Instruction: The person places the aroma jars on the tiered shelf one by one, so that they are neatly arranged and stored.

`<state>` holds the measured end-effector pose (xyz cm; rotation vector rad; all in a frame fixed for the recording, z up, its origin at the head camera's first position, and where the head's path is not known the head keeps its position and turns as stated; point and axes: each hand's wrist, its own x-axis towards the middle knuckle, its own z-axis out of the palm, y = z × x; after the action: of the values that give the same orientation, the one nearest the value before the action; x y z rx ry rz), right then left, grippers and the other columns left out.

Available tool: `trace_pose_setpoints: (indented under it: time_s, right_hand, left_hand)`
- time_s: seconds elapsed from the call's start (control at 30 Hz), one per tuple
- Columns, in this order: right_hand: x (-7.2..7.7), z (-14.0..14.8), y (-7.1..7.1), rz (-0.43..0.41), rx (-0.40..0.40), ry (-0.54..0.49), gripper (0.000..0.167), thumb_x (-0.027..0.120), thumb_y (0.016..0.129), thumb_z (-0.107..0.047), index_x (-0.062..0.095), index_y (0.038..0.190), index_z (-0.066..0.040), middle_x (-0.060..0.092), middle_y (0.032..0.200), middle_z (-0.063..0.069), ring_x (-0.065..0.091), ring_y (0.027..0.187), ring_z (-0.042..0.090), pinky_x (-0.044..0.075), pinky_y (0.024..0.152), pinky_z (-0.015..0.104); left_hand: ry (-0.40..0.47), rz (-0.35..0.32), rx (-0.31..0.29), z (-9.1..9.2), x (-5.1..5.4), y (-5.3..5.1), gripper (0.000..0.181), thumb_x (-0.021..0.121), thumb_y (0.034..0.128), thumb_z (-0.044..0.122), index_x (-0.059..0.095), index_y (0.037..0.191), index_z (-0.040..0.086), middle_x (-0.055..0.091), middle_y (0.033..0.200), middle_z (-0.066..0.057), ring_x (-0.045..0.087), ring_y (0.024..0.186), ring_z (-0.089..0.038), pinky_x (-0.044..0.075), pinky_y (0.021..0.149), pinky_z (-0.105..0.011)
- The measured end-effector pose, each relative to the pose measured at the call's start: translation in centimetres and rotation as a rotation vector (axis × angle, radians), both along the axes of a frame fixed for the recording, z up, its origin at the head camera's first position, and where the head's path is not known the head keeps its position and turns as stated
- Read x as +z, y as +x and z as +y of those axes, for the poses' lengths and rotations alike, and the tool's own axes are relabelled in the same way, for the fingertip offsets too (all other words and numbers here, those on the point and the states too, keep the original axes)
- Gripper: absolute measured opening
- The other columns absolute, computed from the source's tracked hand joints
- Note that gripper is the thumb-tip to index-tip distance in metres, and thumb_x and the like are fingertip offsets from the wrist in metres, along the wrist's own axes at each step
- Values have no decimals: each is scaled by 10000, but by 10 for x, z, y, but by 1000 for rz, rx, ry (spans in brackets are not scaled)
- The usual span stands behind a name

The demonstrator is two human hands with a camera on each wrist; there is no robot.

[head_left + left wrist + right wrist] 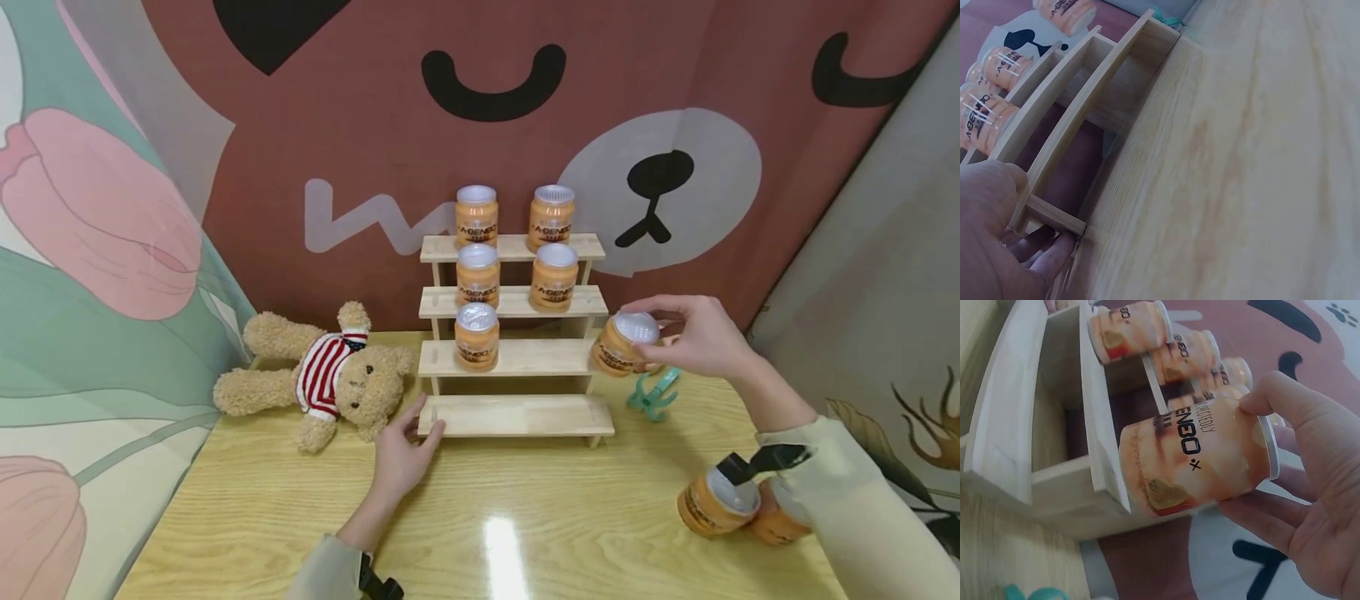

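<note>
My right hand (pixel 701 337) grips an orange-labelled jar (pixel 617 343) around its upper part, near the pale lid. This jar is tilted and sits by the right end of the third tier of a wooden step rack (pixel 517 414). In the right wrist view, thumb and fingers hold the jar (pixel 1191 456) beside the rack's edge. My left hand (pixel 405 448) holds the left end of the lowest tier, thumb on top; the left wrist view shows fingers around the end support (pixel 1054 214). Two jars stand on each upper tier, and one jar (pixel 477 337) on the third tier's left.
A teddy bear (pixel 330 379) in a striped shirt lies left of the rack. Right of it is a green claw-shaped object (pixel 654 396). Two more jars (pixel 717 502) are near the right forearm, partly hidden by the sleeve. A printed curtain (pixel 360 150) hangs behind.
</note>
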<state>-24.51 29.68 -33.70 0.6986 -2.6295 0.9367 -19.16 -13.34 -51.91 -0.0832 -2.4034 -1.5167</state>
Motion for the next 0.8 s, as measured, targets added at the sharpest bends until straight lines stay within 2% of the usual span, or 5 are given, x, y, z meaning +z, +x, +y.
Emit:
trace_pose_setpoints:
  time_s: [0.2,0.37,0.5,0.8]
  right_hand:
    - [1,-19,-18,16,65,24,465,918,811,-97,782,1251,-158,784,1124,79,745,863,86,619,719,193]
    - [-3,-30,-29,10,133,-9,455,904,809,-47,785,1243,-117,771,1188,99,720,920,5,645,779,195]
    - [-6,-39,-34,-27,189,-52,440,893,812,-23,795,1233,-105,747,1212,100,709,975,35,642,816,185]
    - [-10,-58,-42,-81,244,-89,439,891,810,-16,811,1228,-125,702,1225,78,709,1061,174,658,868,261]
  left_hand:
    - [-13,5,3,0,0,0,581,826,941,148,620,1461,-7,685,1434,-181,774,1000,-293,655,850,-291]
    - [-23,1,-2,-1,0,0,573,819,952,166,621,1468,15,669,1456,-180,769,1073,-313,656,884,-346]
    - [-24,-3,-3,0,-1,0,572,819,954,169,621,1471,23,664,1462,-180,767,1094,-319,655,895,-368]
    - [-14,-6,1,0,0,-1,574,822,951,162,621,1472,28,667,1460,-178,772,1053,-302,658,883,-340]
